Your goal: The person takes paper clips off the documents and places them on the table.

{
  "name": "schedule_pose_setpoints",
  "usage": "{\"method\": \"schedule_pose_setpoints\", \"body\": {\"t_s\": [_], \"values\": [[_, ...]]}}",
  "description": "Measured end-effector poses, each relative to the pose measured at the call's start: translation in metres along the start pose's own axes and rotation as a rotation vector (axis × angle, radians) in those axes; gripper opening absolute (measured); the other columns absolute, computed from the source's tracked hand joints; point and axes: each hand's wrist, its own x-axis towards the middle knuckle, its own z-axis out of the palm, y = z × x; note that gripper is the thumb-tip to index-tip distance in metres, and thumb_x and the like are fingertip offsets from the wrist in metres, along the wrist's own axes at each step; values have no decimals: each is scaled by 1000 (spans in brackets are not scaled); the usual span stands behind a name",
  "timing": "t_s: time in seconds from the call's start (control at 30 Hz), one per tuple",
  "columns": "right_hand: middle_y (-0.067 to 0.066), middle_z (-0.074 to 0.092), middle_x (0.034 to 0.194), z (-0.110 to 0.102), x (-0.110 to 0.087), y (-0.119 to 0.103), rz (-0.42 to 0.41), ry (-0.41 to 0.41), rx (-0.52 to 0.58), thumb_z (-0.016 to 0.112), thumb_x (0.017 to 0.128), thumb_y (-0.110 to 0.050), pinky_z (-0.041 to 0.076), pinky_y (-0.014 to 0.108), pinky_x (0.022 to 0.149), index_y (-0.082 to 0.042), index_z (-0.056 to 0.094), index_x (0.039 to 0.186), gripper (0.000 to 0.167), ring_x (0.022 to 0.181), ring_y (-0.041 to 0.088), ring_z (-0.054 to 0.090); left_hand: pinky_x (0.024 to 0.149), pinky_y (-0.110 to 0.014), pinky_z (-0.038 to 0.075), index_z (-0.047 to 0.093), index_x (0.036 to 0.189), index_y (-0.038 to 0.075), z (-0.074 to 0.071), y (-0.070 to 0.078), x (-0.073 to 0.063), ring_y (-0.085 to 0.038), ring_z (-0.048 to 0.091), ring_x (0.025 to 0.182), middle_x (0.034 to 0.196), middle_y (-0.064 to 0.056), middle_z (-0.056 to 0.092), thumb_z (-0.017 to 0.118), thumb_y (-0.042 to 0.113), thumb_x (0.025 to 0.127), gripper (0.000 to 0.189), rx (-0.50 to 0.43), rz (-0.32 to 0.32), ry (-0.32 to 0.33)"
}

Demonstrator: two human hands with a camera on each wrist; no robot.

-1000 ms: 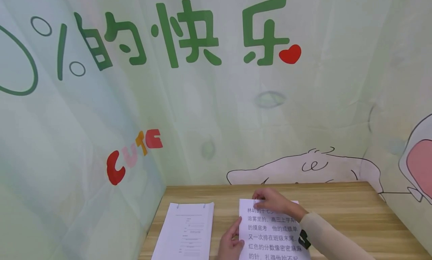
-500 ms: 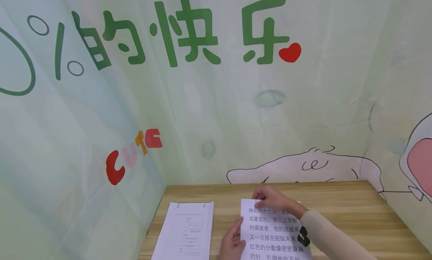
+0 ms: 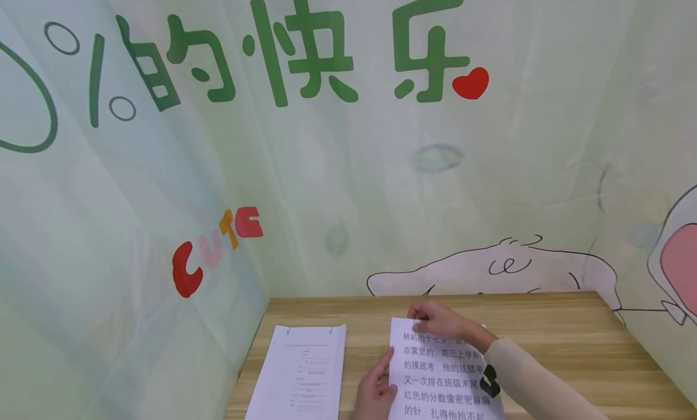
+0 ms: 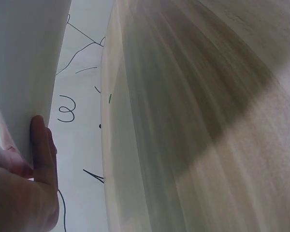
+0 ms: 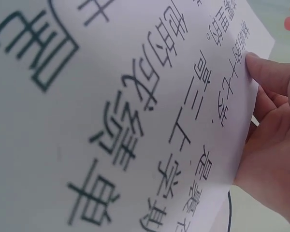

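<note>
Left grip and right grip in 2 pinches on printed paper, side and top.

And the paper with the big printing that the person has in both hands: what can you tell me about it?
The large-print paper is white, with rows of big dark Chinese characters. Its upper part is raised and tilted off the wooden table, print facing the person. The left hand grips its left edge; the right hand pinches its top edge, beside what looks like a thin clip. Its bottom edge is out of view, and I can't tell how many sheets there are.
</note>
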Motion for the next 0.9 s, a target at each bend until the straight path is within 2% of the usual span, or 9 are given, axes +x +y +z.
{"method": "schedule_pose_setpoints", "body": {"t_s": [0.47,0.63,0.9], "values": [[-1,67,91,-1,0,0,18,88,-20,67,97,-2,50,25,76,-11,66,107,14,82,15,61,70,-26,61,53,157,19,2,0,3,-17,70,82,117,-6,65,62,-12,90,74,3,-5,4],[2,67,90,-3,0,-1,42,80,19,69,96,-3,50,25,74,-9,66,110,16,81,17,61,71,-27,62,53,157,20,2,0,1,-17,71,83,117,-6,65,62,-12,90,75,-1,-11,2],[5,66,83,-7,0,-3,50,109,97,73,92,-1,53,23,69,-7,63,107,19,75,17,61,68,-29,63,51,158,19,2,-1,-1,-19,73,81,117,-9,64,59,-13,90,76,-49,28,-13]]}}
